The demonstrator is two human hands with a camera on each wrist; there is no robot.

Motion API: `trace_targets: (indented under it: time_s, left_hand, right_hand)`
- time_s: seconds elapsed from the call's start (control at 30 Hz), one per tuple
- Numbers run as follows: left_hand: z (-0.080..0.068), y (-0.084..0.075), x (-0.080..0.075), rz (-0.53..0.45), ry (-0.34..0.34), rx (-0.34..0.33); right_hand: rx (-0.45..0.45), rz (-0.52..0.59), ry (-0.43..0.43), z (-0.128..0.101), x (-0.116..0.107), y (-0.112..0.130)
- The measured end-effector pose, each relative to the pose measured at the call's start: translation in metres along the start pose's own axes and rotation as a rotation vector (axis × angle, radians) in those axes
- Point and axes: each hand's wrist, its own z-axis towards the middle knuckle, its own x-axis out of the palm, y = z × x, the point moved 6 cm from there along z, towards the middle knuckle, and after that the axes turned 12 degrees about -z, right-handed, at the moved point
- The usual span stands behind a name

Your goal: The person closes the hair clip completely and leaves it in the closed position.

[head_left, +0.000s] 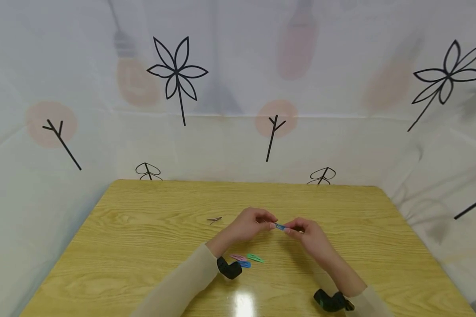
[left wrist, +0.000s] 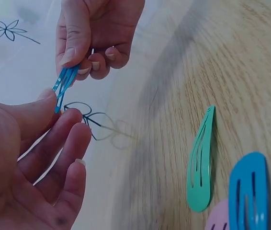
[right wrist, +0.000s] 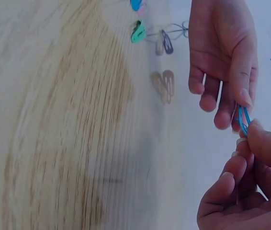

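Note:
A blue snap hair clip [head_left: 279, 226] is held up over the table between both hands. My left hand [head_left: 250, 225] pinches one end between thumb and forefinger, its other fingers loosely bent in the left wrist view. From the other side, my right hand [head_left: 311, 237] pinches the opposite end with thumb and fingertips. Thin bars of the clip [left wrist: 67, 79] show with gaps between them, and the fingertips cover both its ends. Below the left wrist lie a green hair clip [head_left: 255, 258], a pink hair clip [head_left: 238, 257] and a second blue hair clip [head_left: 244, 264].
Dark hair clips [head_left: 214, 219] lie on the wooden table [head_left: 143, 246], left of the left hand. Each wrist wears a black camera mount, such as the right one [head_left: 330, 301]. A white cloth with plant drawings [head_left: 222, 145] rises behind the table and along its sides.

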Motion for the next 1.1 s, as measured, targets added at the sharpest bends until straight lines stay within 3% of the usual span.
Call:
trace_targets:
  time_s: [0.13,0.63,1.1]
  left_hand:
    - [-0.007,-0.003,-0.001,0.004,0.014,0.018]
    - [-0.034,-0.014,-0.009,-0.079,0.007,-0.029]
    - [-0.043,-0.005,-0.011,-0.087,0.024,-0.019]
  right_hand:
    - [-0.021,0.017,0.004,-0.005,0.002,0.005]
    - [-0.111,0.060,0.041,-0.013,0.012,0.025]
    - [-0.152,0.060,0.063,-0.017,0.025,0.025]
